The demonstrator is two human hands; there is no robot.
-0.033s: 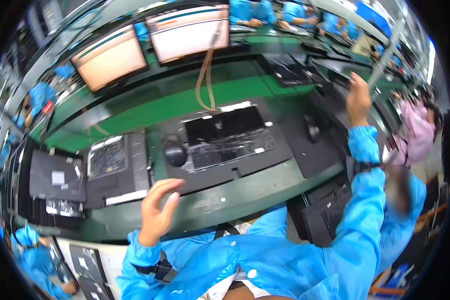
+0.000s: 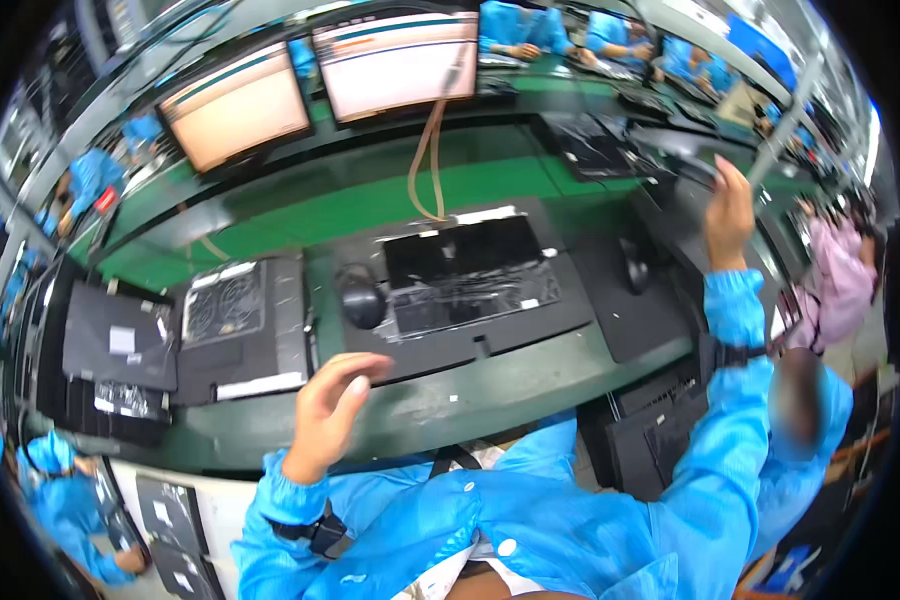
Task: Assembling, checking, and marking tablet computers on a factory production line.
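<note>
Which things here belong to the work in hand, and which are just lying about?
Probably part of the work, near the left hand:
- dark panel with shiny clear film
- black mat under it
- rounded black object

Seemingly just lying about, further left:
- flat, clear-wrapped part
- dark slab bearing a white label

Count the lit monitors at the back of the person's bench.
2. An orange-tinted monitor stands at the back left; a paler monitor stands just to its right, at the picture's top edge. Others could be hidden beyond the view.
</note>
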